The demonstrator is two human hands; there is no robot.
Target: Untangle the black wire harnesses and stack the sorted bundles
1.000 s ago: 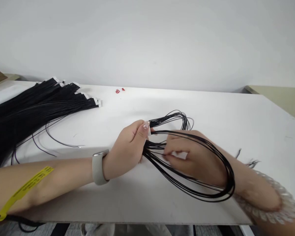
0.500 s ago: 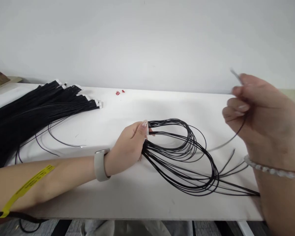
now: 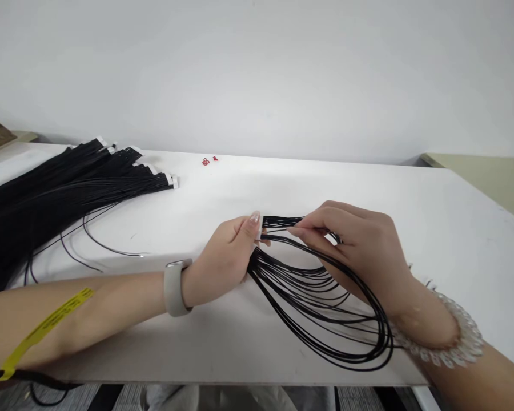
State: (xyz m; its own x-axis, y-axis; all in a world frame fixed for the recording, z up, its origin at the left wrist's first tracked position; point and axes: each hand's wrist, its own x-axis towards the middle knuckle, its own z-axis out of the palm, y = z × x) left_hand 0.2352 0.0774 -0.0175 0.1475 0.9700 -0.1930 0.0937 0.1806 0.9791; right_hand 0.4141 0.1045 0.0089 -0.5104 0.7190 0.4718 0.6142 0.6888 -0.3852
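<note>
- White plastic connector [image 3: 260,227] sits at the left hand [image 3: 220,251], gripped near the middle of the table [image 3: 360,185]; the thumb presses on it from the near side, and fingertips show just past its lower edge.
- Black wires [image 3: 321,342] run out from the connector and the left hand toward the right, curving in long loops over the tabletop.
- The right hand [image 3: 351,245] has its thumb and index finger pinched together on a thin black wire, a little to the right of the connector; its other fingers are curled, and the wire loops pass in front of its palm and wrist.
- A grey-banded watch [image 3: 175,288] is on the left wrist, and a clear beaded bracelet [image 3: 458,334] circles the right one.
- A yellow label [image 3: 47,328] printed with dark text lies across the left forearm.
- At the left of the table, a thick pile of black cables [image 3: 68,188] ends in white connectors, with a few loose wire ends [image 3: 111,248] beside it.
- Small red pieces [image 3: 206,162] lie near the table's far edge, by the pale wall [image 3: 257,74].
</note>
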